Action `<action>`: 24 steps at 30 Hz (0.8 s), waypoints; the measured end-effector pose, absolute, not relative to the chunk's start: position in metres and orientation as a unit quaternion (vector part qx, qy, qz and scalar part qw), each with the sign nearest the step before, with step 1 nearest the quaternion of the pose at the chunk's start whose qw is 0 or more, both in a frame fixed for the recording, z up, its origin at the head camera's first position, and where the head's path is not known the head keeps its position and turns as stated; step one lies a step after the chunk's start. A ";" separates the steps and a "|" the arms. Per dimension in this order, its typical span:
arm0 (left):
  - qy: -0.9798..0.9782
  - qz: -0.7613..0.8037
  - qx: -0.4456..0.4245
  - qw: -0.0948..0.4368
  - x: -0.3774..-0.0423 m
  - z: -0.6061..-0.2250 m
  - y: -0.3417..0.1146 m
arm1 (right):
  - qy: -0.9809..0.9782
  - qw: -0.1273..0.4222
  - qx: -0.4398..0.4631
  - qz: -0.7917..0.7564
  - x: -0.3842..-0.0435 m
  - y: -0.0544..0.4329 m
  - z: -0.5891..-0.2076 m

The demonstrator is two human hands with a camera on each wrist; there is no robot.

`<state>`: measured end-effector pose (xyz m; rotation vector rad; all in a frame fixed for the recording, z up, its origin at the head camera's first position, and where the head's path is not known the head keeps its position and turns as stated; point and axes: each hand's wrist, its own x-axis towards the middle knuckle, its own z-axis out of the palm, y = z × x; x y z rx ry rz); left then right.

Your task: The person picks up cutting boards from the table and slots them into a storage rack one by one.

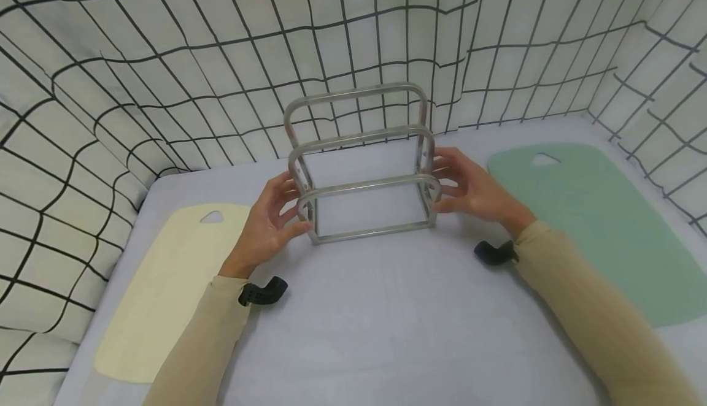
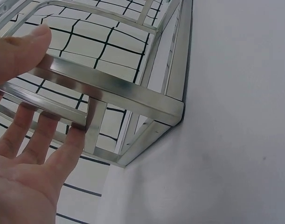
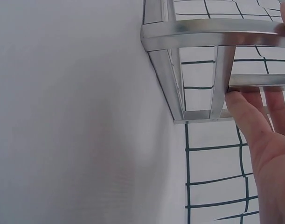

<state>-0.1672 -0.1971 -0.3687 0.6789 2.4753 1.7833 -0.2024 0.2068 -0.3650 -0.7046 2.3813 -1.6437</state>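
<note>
A silver metal rack with three stepped, round-cornered loops stands upright on the white tabletop. My left hand grips its left side, thumb at the front and fingers curled at the side bars. On the opposite side, my right hand holds the rack the same way. In the left wrist view, the left fingers hook under a side bar while the thumb lies over the one above. The right wrist view has the right fingers under a side bar, with the thumb mostly cut off by the frame.
A cream cutting board lies flat at the left, partly under the left forearm. At the right lies a green cutting board, partly covered by the right sleeve. White cloth with a black grid hangs behind and along both sides.
</note>
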 end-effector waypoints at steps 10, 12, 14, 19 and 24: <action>0.799 0.566 0.203 0.011 -0.173 -0.369 -0.198 | 0.797 0.079 -0.228 -0.553 -0.208 0.204 -0.366; 0.799 0.566 0.203 0.011 -0.174 -0.369 -0.199 | 0.798 0.078 -0.229 -0.551 -0.209 0.204 -0.367; 0.799 0.566 0.204 0.011 -0.174 -0.368 -0.199 | 0.799 0.078 -0.230 -0.551 -0.211 0.203 -0.367; 0.798 0.569 0.199 0.015 -0.175 -0.367 -0.199 | 0.801 0.079 -0.232 -0.547 -0.214 0.203 -0.367; 0.799 0.569 0.194 0.019 -0.176 -0.366 -0.199 | 0.806 0.080 -0.232 -0.539 -0.216 0.203 -0.367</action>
